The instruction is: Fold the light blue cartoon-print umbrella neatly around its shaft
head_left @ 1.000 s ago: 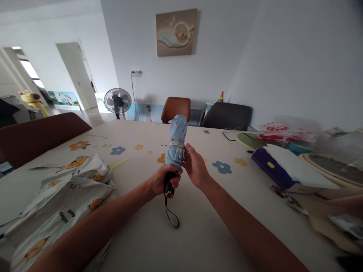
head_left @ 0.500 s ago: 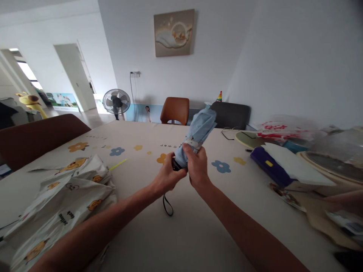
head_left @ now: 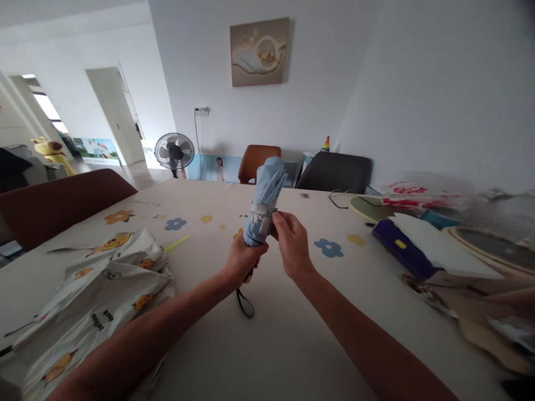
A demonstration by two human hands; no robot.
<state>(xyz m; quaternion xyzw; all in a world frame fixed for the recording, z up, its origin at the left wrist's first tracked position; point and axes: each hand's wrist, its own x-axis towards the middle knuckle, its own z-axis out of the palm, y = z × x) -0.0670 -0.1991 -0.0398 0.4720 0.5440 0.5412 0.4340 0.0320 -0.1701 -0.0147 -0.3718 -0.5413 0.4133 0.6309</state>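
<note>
A folded light blue umbrella (head_left: 267,192) stands nearly upright above the table (head_left: 284,334), tilted a little to the right. My left hand (head_left: 241,260) is wrapped round its black handle at the bottom, and a black wrist loop (head_left: 244,303) hangs below. My right hand (head_left: 291,242) pinches the white strap around the umbrella's folded canopy, fingers closed on it.
A crumpled white cloth with cartoon prints (head_left: 100,289) lies at the left. At the right are a purple box with a white sheet (head_left: 412,248), bags and round trays. Brown chairs (head_left: 54,200) and a dark chair (head_left: 334,170) ring the table; a fan (head_left: 174,151) stands behind.
The umbrella has swung back from a strong rightward tilt to nearly upright. My left hand has dropped lower on the handle, and my right hand has shifted to the strap at its side.
</note>
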